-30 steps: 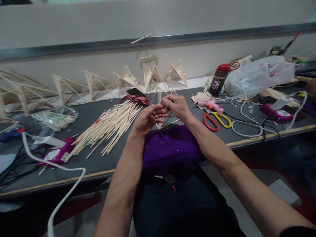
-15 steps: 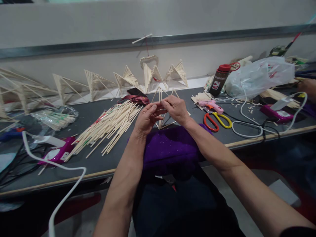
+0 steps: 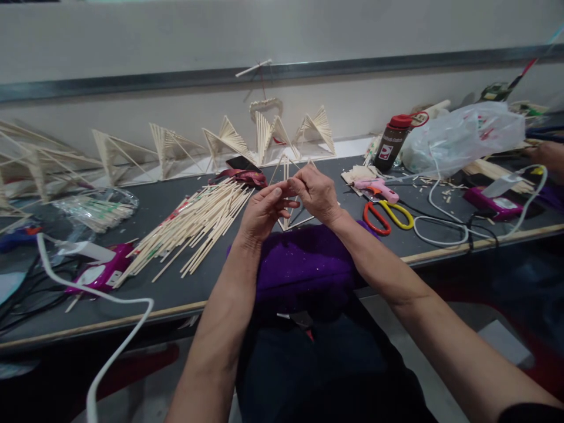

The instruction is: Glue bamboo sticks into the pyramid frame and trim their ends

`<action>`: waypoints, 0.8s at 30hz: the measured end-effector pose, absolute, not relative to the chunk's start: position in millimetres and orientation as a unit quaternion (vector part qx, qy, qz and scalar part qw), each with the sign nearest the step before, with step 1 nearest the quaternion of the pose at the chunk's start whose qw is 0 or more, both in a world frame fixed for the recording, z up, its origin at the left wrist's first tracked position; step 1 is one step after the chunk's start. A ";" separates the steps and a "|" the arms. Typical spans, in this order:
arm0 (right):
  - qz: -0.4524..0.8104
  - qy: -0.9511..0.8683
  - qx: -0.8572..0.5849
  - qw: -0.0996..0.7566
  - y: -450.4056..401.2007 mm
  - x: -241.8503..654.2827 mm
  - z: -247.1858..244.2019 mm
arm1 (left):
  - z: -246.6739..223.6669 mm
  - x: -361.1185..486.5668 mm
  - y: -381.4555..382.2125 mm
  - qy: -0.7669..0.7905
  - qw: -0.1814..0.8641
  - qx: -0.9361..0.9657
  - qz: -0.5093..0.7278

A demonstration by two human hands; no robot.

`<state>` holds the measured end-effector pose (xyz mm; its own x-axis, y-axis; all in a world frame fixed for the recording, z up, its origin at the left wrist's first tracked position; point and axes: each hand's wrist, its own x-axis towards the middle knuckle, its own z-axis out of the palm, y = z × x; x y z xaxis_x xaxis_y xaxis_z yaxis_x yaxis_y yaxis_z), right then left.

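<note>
My left hand (image 3: 263, 212) and my right hand (image 3: 315, 191) meet at the fingertips above the table's front edge. Both are closed in a pinch, and whatever lies between the fingers is too small to make out. Just behind and below them stands a small frame of wooden sticks (image 3: 286, 222), partly hidden by the hands. A purple cloth (image 3: 304, 267) lies under my wrists. Left of my left hand is a loose pile of wooden sticks (image 3: 198, 220).
Fan-shaped stick models (image 3: 224, 141) line the wall. To the right are scissors (image 3: 376, 218), a pink glue gun (image 3: 381, 190), a dark bottle (image 3: 390, 144), a plastic bag (image 3: 467, 138) and white cables. Another person's hand (image 3: 549, 155) shows at the far right.
My right hand's fingers have shifted slightly, with its knuckles a little more raised. My left hand stays nearly in place. The other person's hand at the far right has moved slightly left.
</note>
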<state>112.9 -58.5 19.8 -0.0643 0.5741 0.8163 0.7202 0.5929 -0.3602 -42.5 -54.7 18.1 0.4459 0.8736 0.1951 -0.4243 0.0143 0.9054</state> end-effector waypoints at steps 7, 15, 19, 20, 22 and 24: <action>-0.042 -0.695 -0.428 0.576 -56.4 117.1 21.7 | 17.8 -42.3 -53.0 0.266 0.651 0.511 0.496; 0.139 -0.565 -0.425 0.693 -50.2 134.7 30.0 | 28.9 -50.8 -51.3 0.233 0.671 0.433 0.555; 0.195 -0.547 -0.401 0.708 -51.1 136.5 32.2 | 35.7 -56.6 -55.2 0.246 0.665 0.422 0.565; 0.208 -0.555 -0.396 0.701 -52.2 134.7 32.5 | 35.7 -57.1 -55.6 0.253 0.661 0.422 0.566; 0.234 -0.582 -0.386 0.676 -55.2 129.0 32.3 | 33.2 -56.5 -55.3 0.275 0.654 0.428 0.560; 0.252 -0.614 -0.372 0.649 -58.3 122.1 31.2 | 28.3 -53.9 -54.1 0.306 0.647 0.449 0.535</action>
